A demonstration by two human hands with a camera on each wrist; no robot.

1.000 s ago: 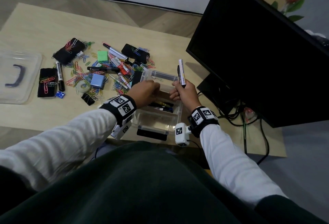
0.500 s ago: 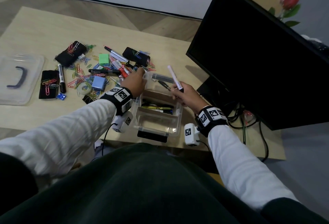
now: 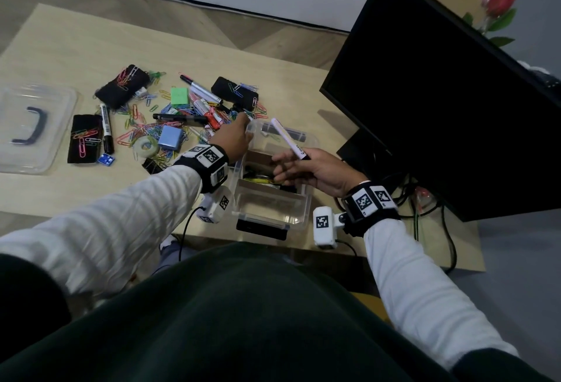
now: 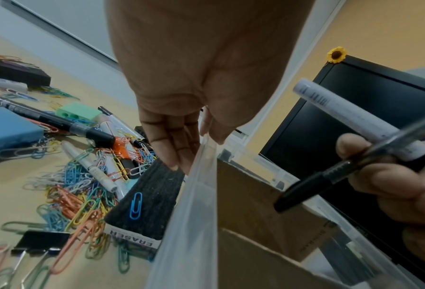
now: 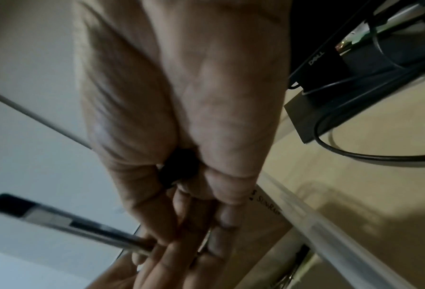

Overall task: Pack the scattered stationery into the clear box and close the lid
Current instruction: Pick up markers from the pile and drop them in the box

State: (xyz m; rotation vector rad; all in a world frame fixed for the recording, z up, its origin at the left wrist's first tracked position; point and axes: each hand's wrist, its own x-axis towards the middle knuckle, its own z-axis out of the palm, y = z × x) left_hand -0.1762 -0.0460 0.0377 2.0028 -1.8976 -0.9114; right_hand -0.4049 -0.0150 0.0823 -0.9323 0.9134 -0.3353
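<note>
Two pens, a white marker and a black pen, have tipped toward the clear box at the surface's near edge, right hand fingers clamped on them. From the left wrist, left hand fingers lie straight along the box wall. The right wrist view is blurred.

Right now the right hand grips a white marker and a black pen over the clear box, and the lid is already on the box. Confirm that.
Not quite. The right hand does grip the white marker and black pen over the clear box, but the box is open. The head view shows the lid lying on the table, far left of the stationery pile.
</note>
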